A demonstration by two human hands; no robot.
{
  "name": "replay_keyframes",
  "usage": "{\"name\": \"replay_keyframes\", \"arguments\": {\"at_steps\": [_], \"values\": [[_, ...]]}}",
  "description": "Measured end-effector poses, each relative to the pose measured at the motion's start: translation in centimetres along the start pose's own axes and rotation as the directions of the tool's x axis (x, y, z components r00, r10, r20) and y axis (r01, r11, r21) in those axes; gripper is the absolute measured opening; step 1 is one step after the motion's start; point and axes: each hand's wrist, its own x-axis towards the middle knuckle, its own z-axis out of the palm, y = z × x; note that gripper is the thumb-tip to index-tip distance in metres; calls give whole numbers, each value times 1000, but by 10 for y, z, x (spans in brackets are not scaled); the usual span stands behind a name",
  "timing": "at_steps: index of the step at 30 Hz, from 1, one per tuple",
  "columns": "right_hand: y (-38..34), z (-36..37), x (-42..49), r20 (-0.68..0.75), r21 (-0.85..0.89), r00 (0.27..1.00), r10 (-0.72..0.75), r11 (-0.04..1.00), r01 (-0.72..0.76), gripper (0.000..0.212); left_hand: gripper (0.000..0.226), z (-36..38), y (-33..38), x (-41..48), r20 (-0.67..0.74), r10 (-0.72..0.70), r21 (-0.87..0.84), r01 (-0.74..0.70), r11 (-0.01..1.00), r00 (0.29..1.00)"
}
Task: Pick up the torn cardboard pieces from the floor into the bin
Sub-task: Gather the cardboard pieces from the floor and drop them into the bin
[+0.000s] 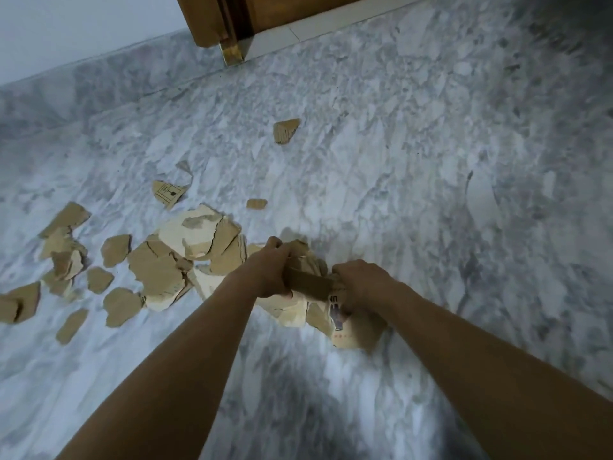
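Nearest, left hand (270,270) and right hand (361,283), both curled tight on a cardboard bundle (308,285), low over the floor (414,161). Further left, loose pieces (156,270) scattered. Probably light, stiff, easy to slip; best pinched flat, stacked. No bin visible.

1. Held bundle (310,285): brown and cream torn pieces, one printed, gripped by left hand (270,270) and right hand (360,283).
2. Main heap (185,257): overlapping pieces on floor (398,194), just left of bundle.
3. Triangular piece (286,130): lying well apart, farther off.
4. Small scraps (114,250): scattered flat, leftward.
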Motion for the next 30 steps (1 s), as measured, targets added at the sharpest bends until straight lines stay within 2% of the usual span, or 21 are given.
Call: {"name": "replay_keyframes", "arguments": {"at_steps": [3, 7, 11, 14, 17, 20, 23, 26, 27, 29, 30], "values": [[-2, 0, -3, 21, 30, 999, 35, 999, -35, 55, 88, 0, 0, -3, -37, -8, -28, 7, 1000, 999], [-2, -1, -11, 55, 57, 996, 70, 996, -73, 64, 72, -1, -5, -5, -64, 10, -41, -13, 999, 998], [8, -10, -27, 107, 248, 988, 114, 959, -137, 65, 56, -6, -14, -9, -34, -9, -120, 5, 993, 999], [22, -18, -41, 53, 372, 984, 172, 911, -179, 57, 59, -17, -19, -13, -41, -39, -126, 33, 991, 998], [36, -29, -55, -16, 501, 968, 249, 840, -208, 59, 66, -30, -16, -12, -79, -80, -208, 62, 976, 994], [38, -48, -79, -132, 736, 926, 353, 661, -147, 64, 66, -57, 2, -17, -140, -79, -324, 29, 946, 987], [26, -62, -103, -211, 928, 871, 444, 371, 36, 58, 57, -76, 26, -22, -115, -19, -460, -37, 887, 993], [8, -67, -124, -214, 975, 792, 572, 84, 203, 50, 57, -91, 65, -31, -8, 145, -626, -118, 771, 989], [4, -68, -128, -207, 970, 752, 625, 30, 242, 49, 47, -96, 82, -35, 35, 219, -679, -137, 721, 975], [-2, -71, -149, -192, 956, 626, 755, 1, 292, 53, 21, -107, 120, -47, 106, 358, -768, -152, 622, 928], [-2, -71, -162, -187, 946, 574, 798, -11, 324, 57, 18, -111, 138, -51, 123, 368, -791, -132, 597, 922]]}}
